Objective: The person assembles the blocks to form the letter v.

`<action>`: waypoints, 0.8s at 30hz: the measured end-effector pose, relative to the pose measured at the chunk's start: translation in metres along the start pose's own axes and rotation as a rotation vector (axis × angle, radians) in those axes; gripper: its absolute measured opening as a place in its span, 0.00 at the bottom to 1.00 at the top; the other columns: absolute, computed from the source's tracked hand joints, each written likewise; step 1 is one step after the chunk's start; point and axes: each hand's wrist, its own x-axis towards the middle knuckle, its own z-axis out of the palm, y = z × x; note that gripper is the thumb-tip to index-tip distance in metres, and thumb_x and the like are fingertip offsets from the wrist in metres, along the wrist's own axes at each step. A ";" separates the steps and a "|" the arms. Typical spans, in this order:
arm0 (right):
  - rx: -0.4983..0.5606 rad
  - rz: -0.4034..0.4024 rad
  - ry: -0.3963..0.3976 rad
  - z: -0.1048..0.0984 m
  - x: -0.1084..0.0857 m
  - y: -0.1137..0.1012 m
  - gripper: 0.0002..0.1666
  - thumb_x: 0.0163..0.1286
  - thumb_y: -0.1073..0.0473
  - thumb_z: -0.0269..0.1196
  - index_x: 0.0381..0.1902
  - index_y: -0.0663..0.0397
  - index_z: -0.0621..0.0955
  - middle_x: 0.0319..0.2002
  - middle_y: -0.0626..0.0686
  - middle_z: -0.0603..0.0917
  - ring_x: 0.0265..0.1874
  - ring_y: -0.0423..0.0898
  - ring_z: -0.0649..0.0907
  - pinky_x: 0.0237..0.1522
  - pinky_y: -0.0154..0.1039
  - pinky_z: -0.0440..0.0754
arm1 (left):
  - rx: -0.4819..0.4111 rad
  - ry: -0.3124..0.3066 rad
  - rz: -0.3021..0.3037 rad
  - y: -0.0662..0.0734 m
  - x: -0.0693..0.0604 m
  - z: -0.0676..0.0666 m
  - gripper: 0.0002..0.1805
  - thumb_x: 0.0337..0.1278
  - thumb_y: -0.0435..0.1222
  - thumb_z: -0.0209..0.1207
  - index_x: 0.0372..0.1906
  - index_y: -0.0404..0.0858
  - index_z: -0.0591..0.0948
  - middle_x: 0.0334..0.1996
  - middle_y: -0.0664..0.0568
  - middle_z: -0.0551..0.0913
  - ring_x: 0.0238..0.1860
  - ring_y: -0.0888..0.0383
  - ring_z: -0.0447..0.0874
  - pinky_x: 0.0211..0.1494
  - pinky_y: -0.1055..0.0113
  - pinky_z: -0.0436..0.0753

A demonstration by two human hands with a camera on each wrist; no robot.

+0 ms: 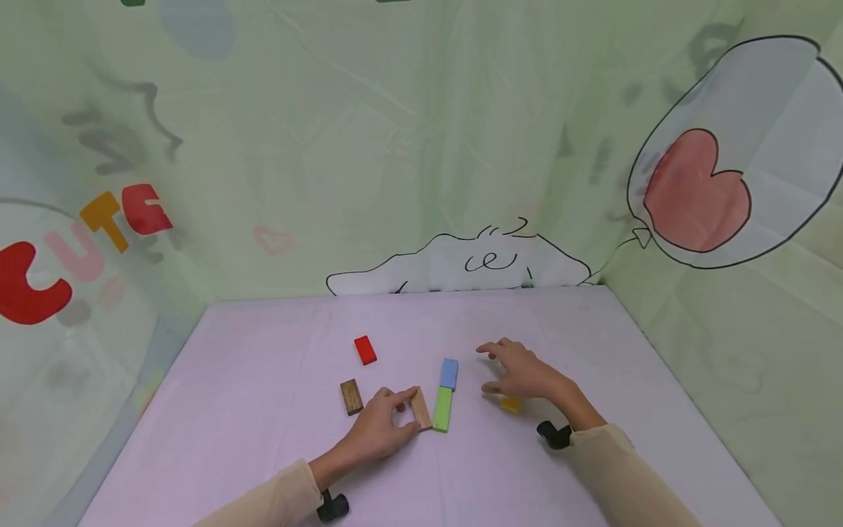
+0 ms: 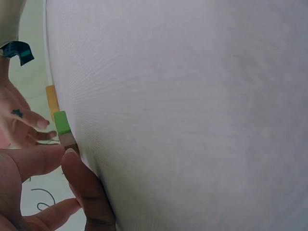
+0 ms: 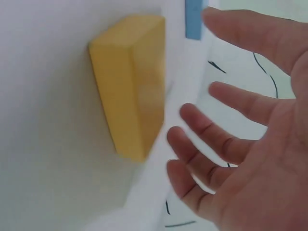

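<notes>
My left hand (image 1: pixel 380 426) pinches a light wooden block (image 1: pixel 421 408) between thumb and forefinger. The block's near end lies against or very close to a green block (image 1: pixel 443 410), whose far end meets a blue block (image 1: pixel 449 373) in a line. In the left wrist view, the wooden block (image 2: pixel 68 139) shows at the fingertips, beside the green one (image 2: pixel 61 122). My right hand (image 1: pixel 523 372) hovers with fingers spread and holds nothing. Under it lies a yellow block (image 1: pixel 510 404), partly hidden in the head view; the right wrist view shows this yellow block (image 3: pixel 115 91) apart from the fingers.
A dark brown wooden block (image 1: pixel 352 397) lies left of my left hand. Farther back is a red block (image 1: pixel 365 350). The pale lilac tabletop (image 1: pixel 276 351) is bordered by printed cloth walls (image 1: pixel 369 146) at the back and sides.
</notes>
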 end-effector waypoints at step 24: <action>0.085 0.063 -0.015 0.003 -0.043 0.026 0.47 0.50 0.57 0.85 0.67 0.60 0.78 0.52 0.61 0.80 0.49 0.53 0.79 0.52 0.54 0.84 | 0.000 -0.006 -0.003 0.002 -0.002 -0.001 0.35 0.63 0.42 0.69 0.76 0.44 0.76 0.44 0.50 0.76 0.36 0.57 0.68 0.34 0.69 0.68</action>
